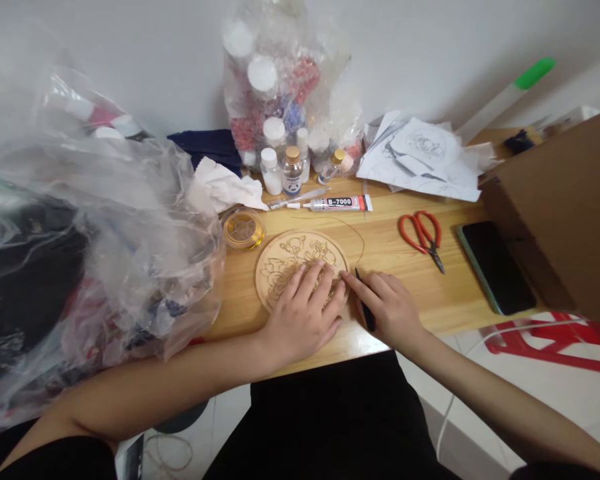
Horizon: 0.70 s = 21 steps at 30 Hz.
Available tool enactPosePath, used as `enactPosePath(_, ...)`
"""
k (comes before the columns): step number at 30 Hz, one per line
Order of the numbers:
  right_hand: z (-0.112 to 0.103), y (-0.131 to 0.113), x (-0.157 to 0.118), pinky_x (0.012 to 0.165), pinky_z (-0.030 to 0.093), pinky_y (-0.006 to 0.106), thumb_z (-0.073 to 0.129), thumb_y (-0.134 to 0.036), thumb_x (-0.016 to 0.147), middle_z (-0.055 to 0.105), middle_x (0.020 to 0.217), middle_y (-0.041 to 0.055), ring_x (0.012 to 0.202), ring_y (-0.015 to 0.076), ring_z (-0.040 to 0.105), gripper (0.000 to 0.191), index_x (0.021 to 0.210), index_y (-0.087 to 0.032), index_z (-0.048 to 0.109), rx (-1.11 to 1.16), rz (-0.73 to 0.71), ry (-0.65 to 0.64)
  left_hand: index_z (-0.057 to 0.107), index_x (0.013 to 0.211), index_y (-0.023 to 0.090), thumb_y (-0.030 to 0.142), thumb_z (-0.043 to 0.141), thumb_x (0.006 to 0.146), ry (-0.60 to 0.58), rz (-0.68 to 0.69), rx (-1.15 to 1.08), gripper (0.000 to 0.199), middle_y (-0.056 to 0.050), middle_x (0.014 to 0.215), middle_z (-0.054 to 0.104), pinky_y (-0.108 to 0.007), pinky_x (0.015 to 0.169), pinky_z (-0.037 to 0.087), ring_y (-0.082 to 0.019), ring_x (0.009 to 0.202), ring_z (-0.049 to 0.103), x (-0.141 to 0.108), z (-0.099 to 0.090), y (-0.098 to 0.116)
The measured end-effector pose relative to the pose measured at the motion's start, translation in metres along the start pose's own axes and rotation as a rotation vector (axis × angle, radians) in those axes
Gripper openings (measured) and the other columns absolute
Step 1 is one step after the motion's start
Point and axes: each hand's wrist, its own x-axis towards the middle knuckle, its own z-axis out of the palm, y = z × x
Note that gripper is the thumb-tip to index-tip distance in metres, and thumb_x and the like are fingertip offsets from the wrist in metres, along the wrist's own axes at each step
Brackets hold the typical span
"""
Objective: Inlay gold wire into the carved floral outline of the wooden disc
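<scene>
A round wooden board [267, 267] lies on the table, with a flower design outlined in gold wire. My left hand [305, 307] rests palm down on its near right part, fingers stretched out and slightly apart, hiding some of the flowers. Just right of the board, my right hand [387, 303] is closed around a slim black tool [367, 319] that looks like tweezers; its exact kind is partly hidden. The right index finger reaches the board's right rim. A thin loose wire [363, 240] curves over the table behind the board. A spool of gold wire [243, 229] sits at the back left.
Red-handled pliers [423, 233] and a phone [497, 267] lie to the right, beside a cardboard box [555, 220]. Behind are a B-7000 glue tube [337, 203], small bottles [292, 173] and papers [425, 153]. Plastic bags [180, 267] crowd the left.
</scene>
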Motion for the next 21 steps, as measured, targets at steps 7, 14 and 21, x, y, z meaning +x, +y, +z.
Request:
enactPosePath(7, -0.0012, -0.0005, 0.0007, 0.066, 0.042, 0.03, 0.049, -0.013, 0.088, 0.061, 0.086, 0.0091, 0.078, 0.02, 0.05, 0.043, 0.131, -0.011, 0.051, -0.005, 0.014, 0.01, 0.055, 0.124, 0.013, 0.04, 0.053, 0.089, 0.013, 0.018, 0.004, 0.045, -0.02, 0.13, 0.057, -0.049, 0.105, 0.037, -0.036, 0.125, 0.051, -0.0001, 0.0, -0.0007)
enactPosePath(14, -0.0006, -0.0012, 0.0014, 0.065, 0.043, 0.03, 0.049, -0.012, 0.088, 0.061, 0.085, 0.0081, 0.077, 0.0193, 0.052, 0.052, 0.14, -0.012, 0.042, 0.004, 0.029, 0.024, 0.053, 0.128, 0.016, 0.039, 0.053, 0.089, 0.017, 0.018, 0.004, 0.046, -0.019, 0.131, 0.056, -0.05, 0.105, 0.036, -0.036, 0.125, 0.051, -0.0005, 0.0, -0.001)
enactPosePath(21, -0.0009, -0.0009, 0.0012, 0.064, 0.042, 0.03, 0.049, -0.013, 0.088, 0.06, 0.083, 0.0081, 0.075, 0.0193, 0.05, 0.051, 0.138, -0.011, 0.044, -0.007, 0.013, 0.011, 0.056, 0.124, 0.01, 0.042, 0.053, 0.089, -0.009, -0.004, 0.003, 0.048, -0.017, 0.131, 0.057, -0.048, 0.107, 0.034, -0.034, 0.126, 0.049, 0.0, 0.0002, 0.0001)
